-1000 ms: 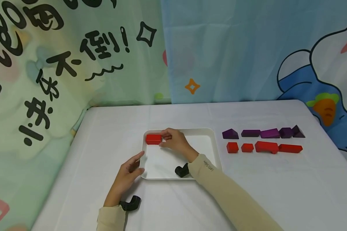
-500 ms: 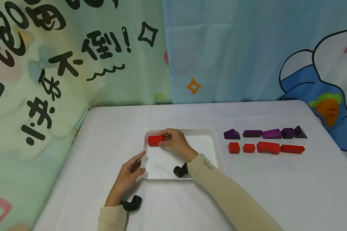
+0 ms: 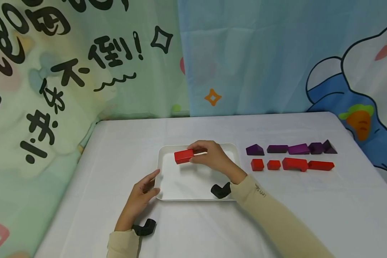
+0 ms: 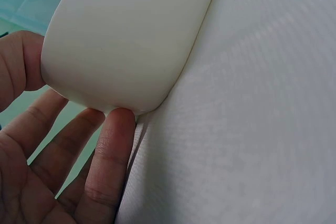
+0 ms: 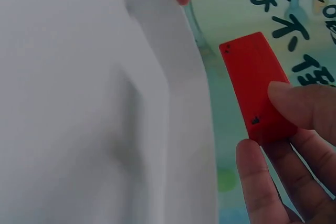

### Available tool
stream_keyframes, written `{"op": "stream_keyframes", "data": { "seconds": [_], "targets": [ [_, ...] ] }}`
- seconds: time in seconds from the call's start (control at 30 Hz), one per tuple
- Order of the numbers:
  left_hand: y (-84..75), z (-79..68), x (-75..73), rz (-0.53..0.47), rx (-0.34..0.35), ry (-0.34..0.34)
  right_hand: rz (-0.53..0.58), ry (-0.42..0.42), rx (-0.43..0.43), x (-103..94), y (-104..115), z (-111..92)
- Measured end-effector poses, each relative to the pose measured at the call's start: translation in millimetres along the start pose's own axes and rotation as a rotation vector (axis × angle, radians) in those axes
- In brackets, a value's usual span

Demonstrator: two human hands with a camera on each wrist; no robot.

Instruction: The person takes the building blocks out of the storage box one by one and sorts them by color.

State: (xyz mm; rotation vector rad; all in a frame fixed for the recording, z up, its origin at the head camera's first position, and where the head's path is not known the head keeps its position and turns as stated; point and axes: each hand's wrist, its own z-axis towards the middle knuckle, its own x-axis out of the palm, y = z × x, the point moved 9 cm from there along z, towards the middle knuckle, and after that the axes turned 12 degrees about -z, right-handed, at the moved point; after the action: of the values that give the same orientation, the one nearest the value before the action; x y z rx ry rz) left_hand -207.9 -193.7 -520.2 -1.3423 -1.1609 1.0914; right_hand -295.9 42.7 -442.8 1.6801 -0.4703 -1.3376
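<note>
My right hand (image 3: 209, 156) pinches a red rectangular block (image 3: 184, 156) by one end, between thumb and fingers, over the white tray (image 3: 180, 190). Close up in the right wrist view, the red block (image 5: 257, 87) shows small black marks on its face, with the thumb lying across it. My left hand (image 3: 143, 191) touches the tray's left side, thumb and fingers spread along it. Seen from the left wrist, its fingertips (image 4: 119, 121) rest against the tray's outer wall (image 4: 121, 51) near a corner.
To the right of the tray, several purple blocks (image 3: 277, 148) form a back row. Several red blocks (image 3: 294, 163) line up in front of them on the white tablecloth (image 3: 187, 229). A printed curtain (image 3: 245, 64) hangs behind.
My right hand has lifted the red block from the tray's back left corner and moved it right and slightly tilted. My left hand has stayed at the tray's side.
</note>
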Motion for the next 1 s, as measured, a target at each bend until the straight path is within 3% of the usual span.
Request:
{"op": "stream_keyframes", "data": {
  "seconds": [0.2,0.57,0.8,1.0],
  "targets": [
    [-0.4,-0.7,1.0,-0.014,0.007,0.011,0.03,-0.012,-0.023,-28.2,-3,-23],
    [1.4,-1.6,6.7,-0.038,-0.004,0.015,-0.003,-0.127,-0.006,-97.7,-21,-76],
    [-1.2,-3.4,7.6,-0.019,-0.011,0.006,-0.116,-0.2,0.06,-146.8,-47,-115],
    [-3.8,-6.4,4.6,-0.003,-0.018,-0.001,-0.265,-0.282,0.025,-192.3,-70,-148]
  ]
}}
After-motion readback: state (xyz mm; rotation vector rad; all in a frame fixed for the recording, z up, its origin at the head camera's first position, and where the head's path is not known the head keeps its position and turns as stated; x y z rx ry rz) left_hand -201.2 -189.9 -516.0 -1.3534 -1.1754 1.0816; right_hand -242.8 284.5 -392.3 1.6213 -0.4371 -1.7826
